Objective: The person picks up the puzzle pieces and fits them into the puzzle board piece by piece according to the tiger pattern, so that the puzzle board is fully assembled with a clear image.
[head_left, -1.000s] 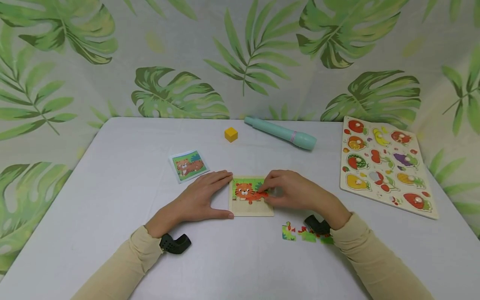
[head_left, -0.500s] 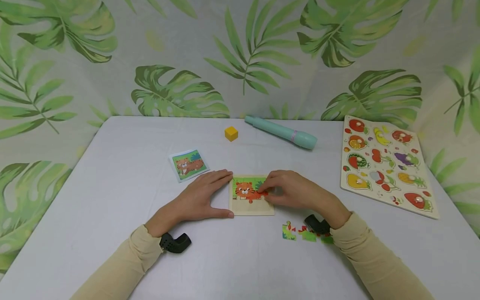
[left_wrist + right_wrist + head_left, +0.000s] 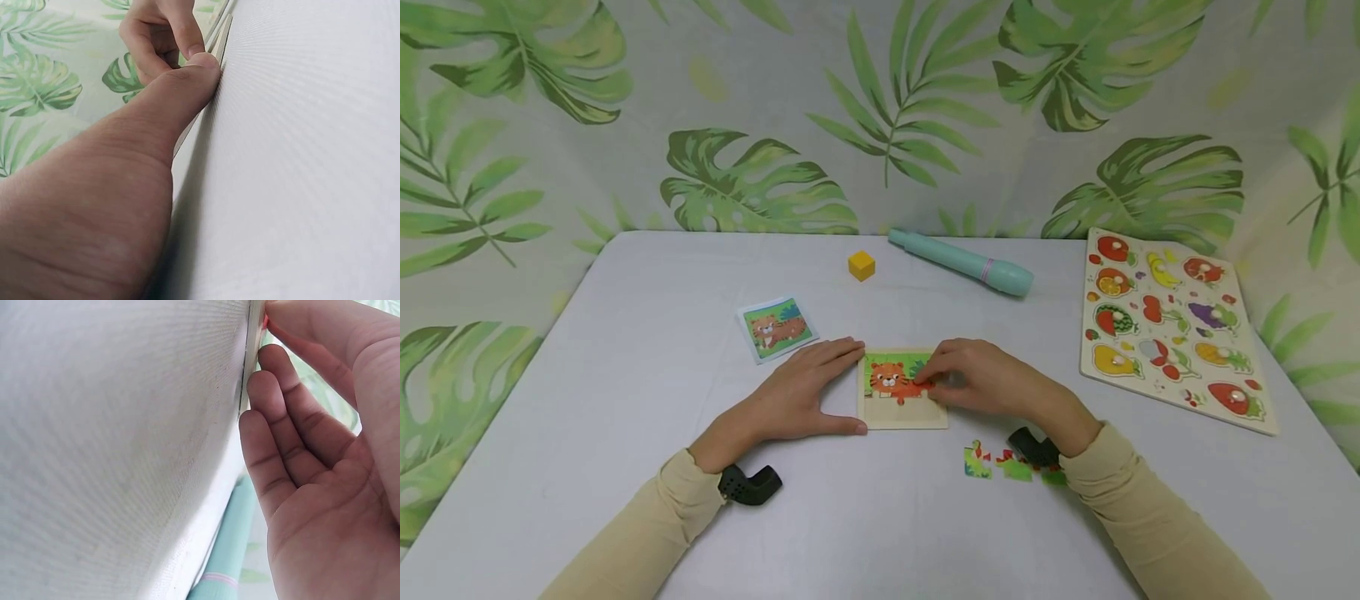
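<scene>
In the head view, a wooden puzzle board [image 3: 917, 417] lies mid-table, a tiger picture in its upper part and bare wood along the bottom. My left hand [image 3: 797, 392] touches its left edge, fingertips at the top corner and thumb at the bottom one. On the board's right side, my right hand [image 3: 985, 377] pinches an orange-red puzzle piece [image 3: 924, 386], partly hidden by the fingers. The left wrist view shows the left thumb [image 3: 187, 81] against the board's edge. A bit of red shows by the right hand [image 3: 325, 450] in the right wrist view.
Several loose pieces [image 3: 977, 461] lie below the right wrist, some partly under its black camera [image 3: 1033, 447]. A tiger picture card [image 3: 777, 329] is up left, with a yellow cube [image 3: 862, 266] and mint-green tube [image 3: 962, 262] behind. A fruit board [image 3: 1172, 333] stands right.
The red part by my right fingertips shows a little further left, closer against the tiger's body. Both hands have otherwise barely moved.
</scene>
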A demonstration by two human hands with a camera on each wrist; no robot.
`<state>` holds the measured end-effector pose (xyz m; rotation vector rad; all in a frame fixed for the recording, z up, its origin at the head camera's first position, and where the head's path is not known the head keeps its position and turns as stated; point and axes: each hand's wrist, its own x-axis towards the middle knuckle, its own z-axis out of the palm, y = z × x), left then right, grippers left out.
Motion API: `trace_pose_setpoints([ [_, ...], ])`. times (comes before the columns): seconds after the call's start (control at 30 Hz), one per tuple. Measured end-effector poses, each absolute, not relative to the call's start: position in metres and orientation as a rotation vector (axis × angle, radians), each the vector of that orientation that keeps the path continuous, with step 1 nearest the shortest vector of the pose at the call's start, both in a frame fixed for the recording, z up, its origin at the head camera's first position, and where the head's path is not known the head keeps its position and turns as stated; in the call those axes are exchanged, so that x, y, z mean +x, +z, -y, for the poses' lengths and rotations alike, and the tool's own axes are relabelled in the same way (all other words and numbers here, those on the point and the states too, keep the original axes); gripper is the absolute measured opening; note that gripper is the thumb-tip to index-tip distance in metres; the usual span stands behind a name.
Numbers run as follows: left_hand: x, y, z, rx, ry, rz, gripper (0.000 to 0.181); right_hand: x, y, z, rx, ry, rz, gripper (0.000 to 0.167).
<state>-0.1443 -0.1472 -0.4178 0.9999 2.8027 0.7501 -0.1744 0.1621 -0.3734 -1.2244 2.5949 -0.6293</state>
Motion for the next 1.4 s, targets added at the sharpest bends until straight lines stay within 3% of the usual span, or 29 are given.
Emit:
trace_pose_setpoints([
  [0.67, -0.142, -0.421, 0.147, 0.984, 0.762, -2.796, 0.102, -0.164, -0.363, -0.174, -1.156, -0.685, -2.581, 0.029],
  [1.4, -0.144, -0.418, 0.147, 1.019, 0.754, -2.807, 0.102, -0.146, -0.358, -0.201, -1.122, -0.72, -2.62, 0.029],
])
